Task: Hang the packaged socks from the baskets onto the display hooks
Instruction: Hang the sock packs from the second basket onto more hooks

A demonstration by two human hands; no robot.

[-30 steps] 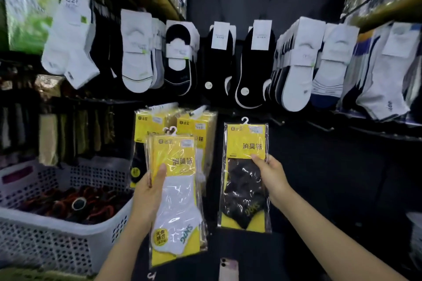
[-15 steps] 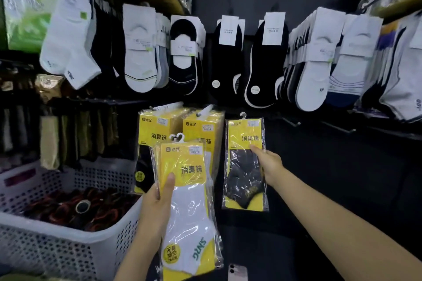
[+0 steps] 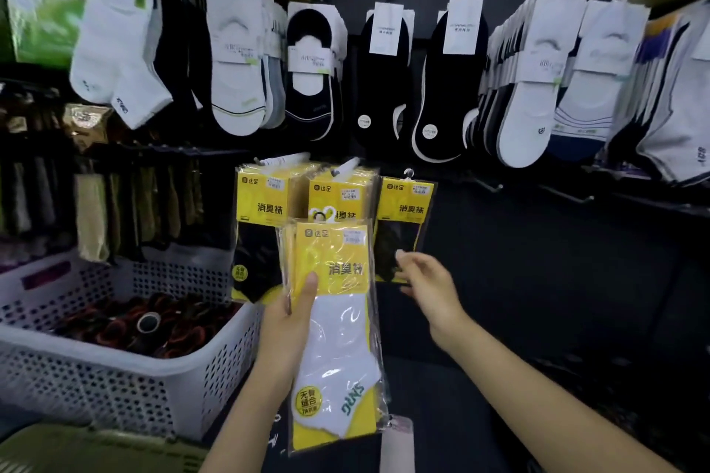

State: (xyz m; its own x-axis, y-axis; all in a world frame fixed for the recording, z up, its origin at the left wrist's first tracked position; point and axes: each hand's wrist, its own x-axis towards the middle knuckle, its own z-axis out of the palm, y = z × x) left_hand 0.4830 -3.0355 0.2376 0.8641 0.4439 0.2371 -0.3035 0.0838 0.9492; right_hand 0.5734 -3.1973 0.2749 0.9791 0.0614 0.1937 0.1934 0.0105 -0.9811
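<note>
My left hand (image 3: 292, 323) grips a stack of yellow packs of white socks (image 3: 338, 338), thumb across the front, held upright low in the middle. Just behind it, a yellow pack of black socks (image 3: 405, 211) hangs by its small hanger on a display hook (image 3: 409, 174). My right hand (image 3: 426, 280) is at that pack's lower edge with fingers loosely spread, holding nothing. Two fuller rows of the same yellow packs (image 3: 261, 211) hang to its left.
A white perforated basket (image 3: 115, 376) of dark rolled items stands at the left, with a green basket rim (image 3: 77, 449) below it. Bare hooks (image 3: 568, 196) stick out at the right. Rows of carded socks (image 3: 530, 88) hang above. A phone (image 3: 397, 442) lies below.
My right hand carried the black-sock pack up onto the hook, then let go and dropped to its lower edge. The left hand's stack shifted slightly right and up.
</note>
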